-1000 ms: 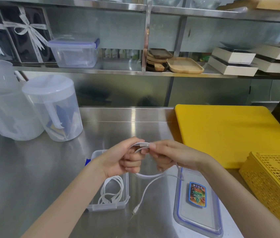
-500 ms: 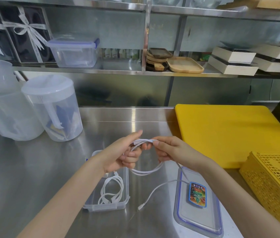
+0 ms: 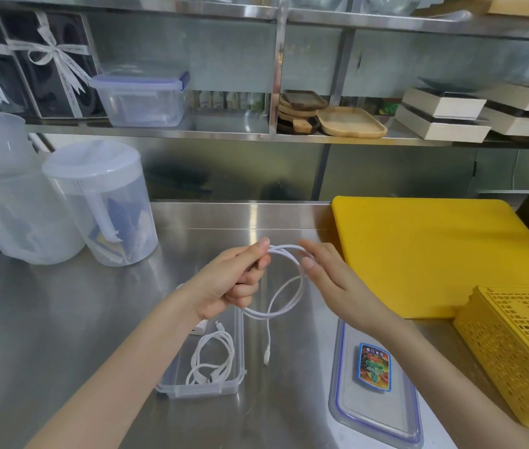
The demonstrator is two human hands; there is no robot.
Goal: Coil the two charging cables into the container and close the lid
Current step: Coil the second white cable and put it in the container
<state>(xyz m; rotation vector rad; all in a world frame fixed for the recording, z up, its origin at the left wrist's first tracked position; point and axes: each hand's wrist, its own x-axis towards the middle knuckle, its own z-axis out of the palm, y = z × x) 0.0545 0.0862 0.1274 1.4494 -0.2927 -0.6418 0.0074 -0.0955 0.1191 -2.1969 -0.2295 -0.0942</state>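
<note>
My left hand point(image 3: 230, 283) pinches the thin white charging cable point(image 3: 289, 296) loops above the clear rectangular plastic container point(image 3: 237, 380); my right hand point(image 3: 328, 273), fingers apart, guides. I'd wind the dangling tail evenly, keeping my grip firm.

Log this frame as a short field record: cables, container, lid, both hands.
cable one: coiled inside the open container
cable two: white, in loops between both hands, plug end hanging free
lid: off, flat on the steel counter, right of container
left hand: closed on the loops
right hand: fingers guiding the loop top
</note>
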